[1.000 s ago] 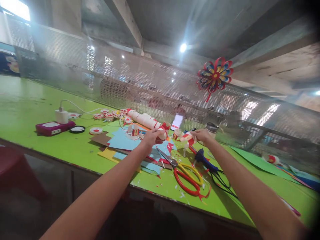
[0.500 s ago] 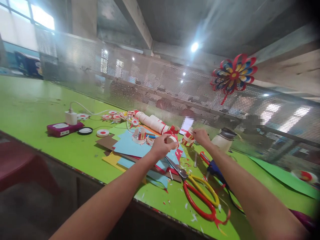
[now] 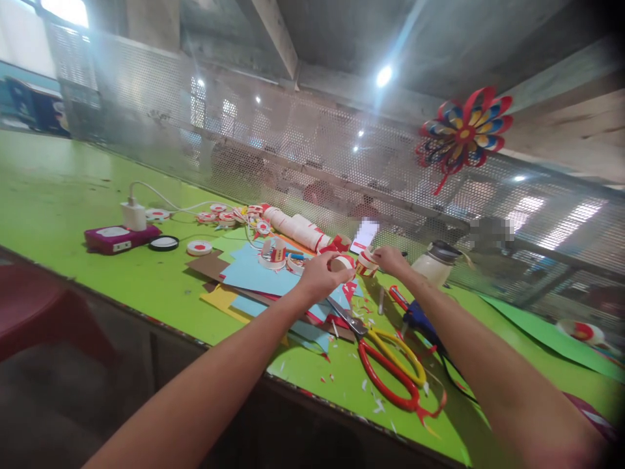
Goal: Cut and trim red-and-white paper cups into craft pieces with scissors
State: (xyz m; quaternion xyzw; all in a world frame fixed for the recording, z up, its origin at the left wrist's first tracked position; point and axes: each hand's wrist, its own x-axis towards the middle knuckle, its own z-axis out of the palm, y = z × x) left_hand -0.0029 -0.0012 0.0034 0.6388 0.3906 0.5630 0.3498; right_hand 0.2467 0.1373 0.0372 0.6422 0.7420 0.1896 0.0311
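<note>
My left hand (image 3: 318,281) is closed on a short white paper ring (image 3: 343,263), its round opening turned towards me. Just right of it, the fingers of my right hand (image 3: 392,260) grip the upper edge of a red, white and yellow paper cup (image 3: 366,263). The ring and the cup are very near each other; I cannot tell if they touch. Below my hands lie large scissors (image 3: 388,365) with one red and one yellow handle. Light blue paper sheets (image 3: 256,277) are stacked under my left hand.
White paper rolls (image 3: 295,228) lie behind the sheets, near a phone (image 3: 364,236). A blue glue gun (image 3: 418,319) and a lidded jug (image 3: 436,262) are on the right. Leftward are a purple power strip (image 3: 110,240) and a round lid (image 3: 163,243). A mesh partition (image 3: 293,156) stands behind.
My right hand has brought the paper cup left and closer to the white ring. My left hand still holds the ring. The whole view has shifted slightly.
</note>
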